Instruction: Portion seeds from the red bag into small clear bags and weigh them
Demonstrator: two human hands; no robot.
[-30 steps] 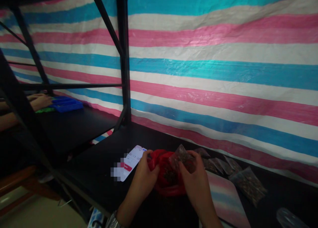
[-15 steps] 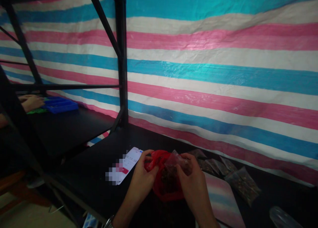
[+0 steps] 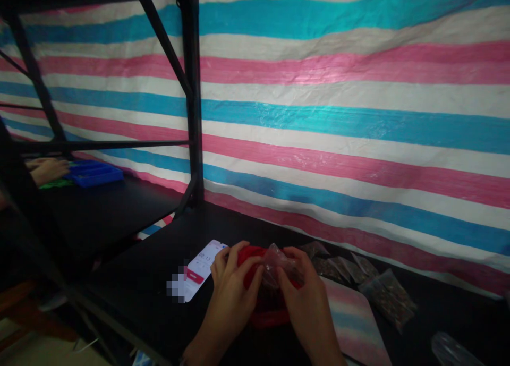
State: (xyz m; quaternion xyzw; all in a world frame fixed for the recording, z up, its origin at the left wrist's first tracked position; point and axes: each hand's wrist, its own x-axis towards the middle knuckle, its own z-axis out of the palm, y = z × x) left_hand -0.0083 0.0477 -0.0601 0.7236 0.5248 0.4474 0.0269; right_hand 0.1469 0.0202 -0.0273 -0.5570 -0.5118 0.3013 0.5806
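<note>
A small clear plastic bag (image 3: 274, 260) is held above a red plastic bag (image 3: 271, 317) that lies open on the black table. My right hand (image 3: 305, 289) grips the clear bag's right side between thumb and fingers. From the left, my left hand (image 3: 237, 281) is closed with its thumb and fingertips at the clear bag's edge, in front of the red bag. Dark contents show dimly inside the red bag, mostly hidden by my hands. Filled clear bags (image 3: 390, 298) of brownish bits lie to the right, several of them grouped behind my right hand.
A phone (image 3: 201, 267) with a timer on its screen lies left of my hands. A shiny flat panel (image 3: 354, 318) reflects the striped sheet (image 3: 358, 127). An empty-looking clear bag (image 3: 454, 350) lies at lower right. Far left, another person's hands (image 3: 50, 170) are near a blue tray (image 3: 95, 173).
My left hand has moved right from the red bag's left rim to the clear bag. My right hand still holds the clear bag over the red one.
</note>
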